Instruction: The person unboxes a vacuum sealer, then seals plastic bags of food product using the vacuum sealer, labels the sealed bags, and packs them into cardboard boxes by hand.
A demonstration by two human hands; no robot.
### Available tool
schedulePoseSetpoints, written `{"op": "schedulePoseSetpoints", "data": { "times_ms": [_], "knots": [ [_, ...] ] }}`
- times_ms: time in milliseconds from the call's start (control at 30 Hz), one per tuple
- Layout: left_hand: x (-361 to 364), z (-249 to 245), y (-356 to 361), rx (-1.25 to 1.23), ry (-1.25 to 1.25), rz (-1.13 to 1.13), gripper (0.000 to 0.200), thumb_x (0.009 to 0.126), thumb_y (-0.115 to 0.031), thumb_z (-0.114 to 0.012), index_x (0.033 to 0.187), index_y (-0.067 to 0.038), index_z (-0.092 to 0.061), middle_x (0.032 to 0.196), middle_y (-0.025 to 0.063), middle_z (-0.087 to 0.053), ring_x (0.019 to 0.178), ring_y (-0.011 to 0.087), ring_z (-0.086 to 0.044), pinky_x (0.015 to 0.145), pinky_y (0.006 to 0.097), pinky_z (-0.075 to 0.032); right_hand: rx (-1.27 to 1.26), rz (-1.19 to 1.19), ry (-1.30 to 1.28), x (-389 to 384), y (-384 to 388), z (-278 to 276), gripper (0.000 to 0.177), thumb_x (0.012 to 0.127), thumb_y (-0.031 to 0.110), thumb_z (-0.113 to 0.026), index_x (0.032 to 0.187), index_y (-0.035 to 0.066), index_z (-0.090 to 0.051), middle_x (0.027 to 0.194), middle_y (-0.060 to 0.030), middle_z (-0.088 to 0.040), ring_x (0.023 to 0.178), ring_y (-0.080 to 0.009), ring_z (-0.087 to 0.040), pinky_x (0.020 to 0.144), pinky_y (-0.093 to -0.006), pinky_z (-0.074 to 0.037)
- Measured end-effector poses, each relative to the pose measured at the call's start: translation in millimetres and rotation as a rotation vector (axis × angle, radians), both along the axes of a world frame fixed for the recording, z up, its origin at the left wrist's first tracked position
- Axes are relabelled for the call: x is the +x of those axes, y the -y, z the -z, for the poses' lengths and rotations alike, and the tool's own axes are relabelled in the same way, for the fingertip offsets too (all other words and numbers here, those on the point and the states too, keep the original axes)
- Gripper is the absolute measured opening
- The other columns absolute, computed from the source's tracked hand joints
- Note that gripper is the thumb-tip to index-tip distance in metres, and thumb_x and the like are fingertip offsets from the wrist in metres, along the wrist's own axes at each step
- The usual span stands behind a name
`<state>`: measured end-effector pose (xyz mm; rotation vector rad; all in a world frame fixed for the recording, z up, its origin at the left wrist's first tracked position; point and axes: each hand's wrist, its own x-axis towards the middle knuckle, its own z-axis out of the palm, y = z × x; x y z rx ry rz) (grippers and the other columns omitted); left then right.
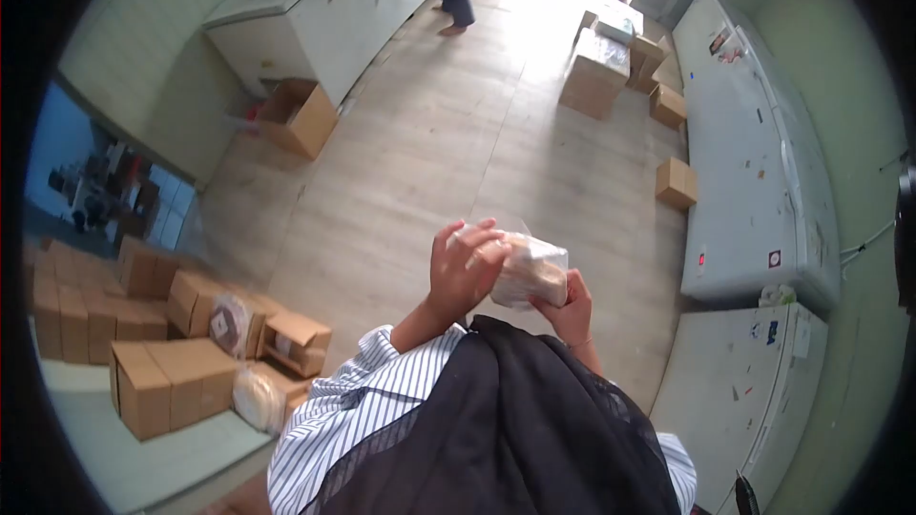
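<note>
Together, 2 hands (463,275) (571,313) at 1 packet (536,272)

A storage or packing room, by its look
White chest freezers (735,162) line a green wall (866,143); brown cartons (143,396) crowd a pale table (176,472), with round clear-wrapped packs (256,398) beside them; more boxes (592,76) stand about the wide floor (420,148).

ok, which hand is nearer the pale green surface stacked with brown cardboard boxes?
Left. The left hand is at the side of the clear plastic-wrapped package towards the surface; the right hand grips the opposite side, farther off.
</note>
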<state>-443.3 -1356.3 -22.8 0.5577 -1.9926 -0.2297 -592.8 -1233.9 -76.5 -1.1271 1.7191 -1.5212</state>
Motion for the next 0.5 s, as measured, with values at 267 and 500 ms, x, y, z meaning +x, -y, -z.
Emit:
{"op": "schedulePoseSetpoints", "data": {
  "times_ms": [267, 500],
  "knots": [
    [-140, -26, 165, -0.175, -0.032, 0.147, 0.009, 0.072, -0.021, -0.060, 0.079, -0.026, -0.058, 0.109, 0.0038, -0.054, 0.109, 0.0219, -0.043, 0.092, 0.0382, -0.019, -0.184, 0.241, 0.230, -90, 151, -32, 0.051, 0.062, 0.002, -0.072, 0.104, 0.001, -0.043, 0.099, -0.0081, -0.055, 0.089, -0.0146, -0.055, 0.076, -0.0269, -0.047],
    [-265, -47, 334, -0.120, 0.099, 0.246, 0.009, 0.072, -0.018, -0.057, 0.075, -0.024, -0.051, 0.126, 0.0209, -0.038, 0.119, 0.0332, -0.033, 0.096, 0.0477, -0.009, -0.179, 0.142, 0.353, -216, 316, -26, 0.057, 0.061, 0.001, -0.073, 0.109, 0.000, -0.042, 0.101, -0.0075, -0.054, 0.090, -0.0147, -0.055, 0.078, -0.0269, -0.046]
  ]
}}
